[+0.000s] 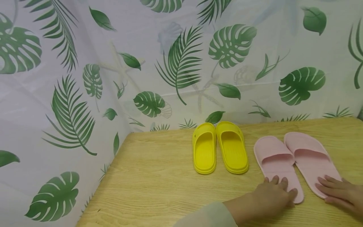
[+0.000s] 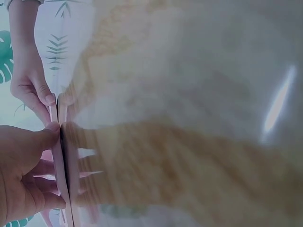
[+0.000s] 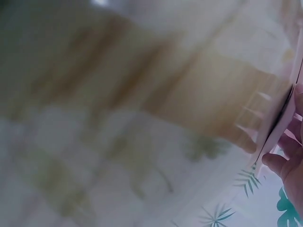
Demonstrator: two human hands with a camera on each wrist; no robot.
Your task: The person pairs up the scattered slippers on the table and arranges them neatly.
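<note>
A pair of pink slippers [image 1: 278, 164] lies on the wooden tabletop at the right, toes toward the back wall. My left hand [image 1: 269, 197] rests on the heel of the left slipper, fingers spread over the sole and thumb near its right edge. On the heel of the right pink slipper [image 1: 306, 157] my right hand [image 1: 343, 194] lies with its fingers stretched across the sole. In the left wrist view, the left thumb [image 2: 49, 132] and fingertips touch the slipper's sole. The right wrist view shows the right thumb [image 3: 274, 163] at the slipper's edge.
A pair of yellow slippers [image 1: 204, 154] stands side by side on the tabletop [image 1: 147, 176], left of the pink pair, near the back. Behind and to the left rises a white covering [image 1: 119, 94] printed with green leaves.
</note>
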